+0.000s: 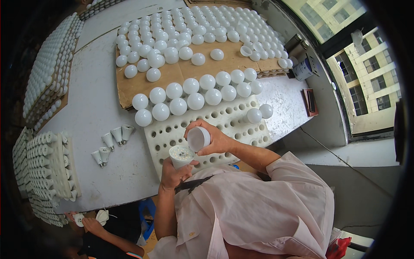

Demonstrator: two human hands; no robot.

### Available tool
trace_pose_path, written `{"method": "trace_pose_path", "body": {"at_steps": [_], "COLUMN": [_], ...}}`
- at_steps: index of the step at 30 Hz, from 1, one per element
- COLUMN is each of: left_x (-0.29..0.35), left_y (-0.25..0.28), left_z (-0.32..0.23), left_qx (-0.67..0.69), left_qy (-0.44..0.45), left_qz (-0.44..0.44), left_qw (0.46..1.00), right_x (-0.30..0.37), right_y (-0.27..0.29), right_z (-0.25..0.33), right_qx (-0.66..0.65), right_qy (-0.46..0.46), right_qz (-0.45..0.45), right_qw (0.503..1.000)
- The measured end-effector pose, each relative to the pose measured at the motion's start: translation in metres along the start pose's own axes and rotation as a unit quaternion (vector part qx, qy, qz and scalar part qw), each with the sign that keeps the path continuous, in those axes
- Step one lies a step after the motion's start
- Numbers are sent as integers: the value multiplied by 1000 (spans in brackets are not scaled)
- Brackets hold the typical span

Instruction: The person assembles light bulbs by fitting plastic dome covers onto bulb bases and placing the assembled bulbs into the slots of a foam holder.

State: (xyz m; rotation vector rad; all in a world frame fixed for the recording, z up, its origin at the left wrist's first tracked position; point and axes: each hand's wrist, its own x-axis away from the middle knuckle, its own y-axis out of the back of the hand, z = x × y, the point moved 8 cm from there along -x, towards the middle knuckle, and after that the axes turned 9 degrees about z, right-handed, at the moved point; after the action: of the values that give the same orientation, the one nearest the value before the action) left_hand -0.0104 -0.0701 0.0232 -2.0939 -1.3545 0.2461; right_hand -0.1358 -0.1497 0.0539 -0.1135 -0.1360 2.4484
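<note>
My left hand [173, 176] is closed round a white LED bulb base [181, 160], its round board with small light chips facing up. Just above and to the right, my right hand [217, 139] grips a white bulb cover [199, 138], tilted so its open rim shows. Cover and base are close together; whether they touch I cannot tell. Beneath both hands lies a white foam tray [160, 134] with rows of round holes. Finished-looking round bulbs [195, 101] stand in two rows along its far side, and two more bulbs [254, 115] sit at its right.
Many white covers [185, 53] lie on a cardboard sheet [129, 91] at the back. Several loose bulb bases [116, 134] rest on the table at left, near stacked trays of bases [45, 162]. A co-worker's hand [92, 225] holds a white part at lower left. A window stands at right.
</note>
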Motion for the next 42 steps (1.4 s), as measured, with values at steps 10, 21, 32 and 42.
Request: {"method": "trace_pose_path", "body": {"at_steps": [10, 21, 32, 42], "left_x": [6, 3, -8, -33], "left_y": [7, -12, -8, -11], "left_z": [1, -6, 30, 82], "left_qx": [-164, -246, -130, 442], "left_qy": [111, 142, 202, 154], "left_qz": [1, 28, 102, 174], "left_qw": [980, 958, 965, 866], "right_x": [0, 10, 21, 36], "right_y": [-38, -60, -38, -15], "right_z": [29, 35, 9, -41], "right_qx": [362, 296, 202, -3], "right_qy": [7, 202, 94, -108], "right_qz": [142, 104, 46, -35], "right_qw": [921, 928, 974, 993]}}
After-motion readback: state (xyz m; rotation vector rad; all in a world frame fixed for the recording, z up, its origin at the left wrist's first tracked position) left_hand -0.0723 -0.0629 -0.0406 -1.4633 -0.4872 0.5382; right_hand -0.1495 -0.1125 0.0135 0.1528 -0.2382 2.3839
